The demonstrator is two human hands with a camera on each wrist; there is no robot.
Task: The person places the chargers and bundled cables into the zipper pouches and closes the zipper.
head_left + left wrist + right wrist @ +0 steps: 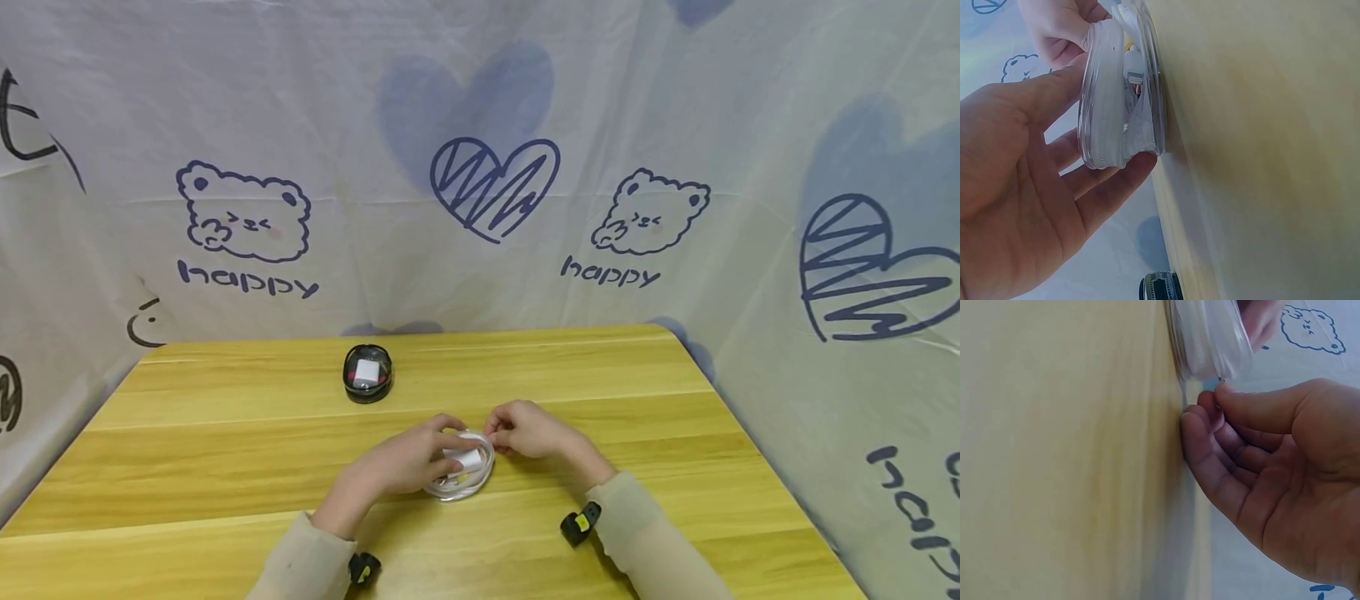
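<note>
My left hand [401, 460] grips a small round white case with clear faces [459, 492], thumb on one face and fingers round the other side. Through the clear face shows a white charger block [468, 459]; in the left wrist view a cable plug [1135, 76] shows in the gap between the case's two halves. At the case's far right edge is my right hand [531, 431]. Its thumb and forefinger pinch a tiny tab [1221, 380] right at the rim, mostly hidden by the fingertips. The case stands close over the wooden table.
Farther back on the table [247, 467], left of the hands, stands a round black case [367, 395] with a white block inside. A white cloth [360, 125] printed with hearts and bears hangs behind the table and along its sides. Both wrists wear small black devices.
</note>
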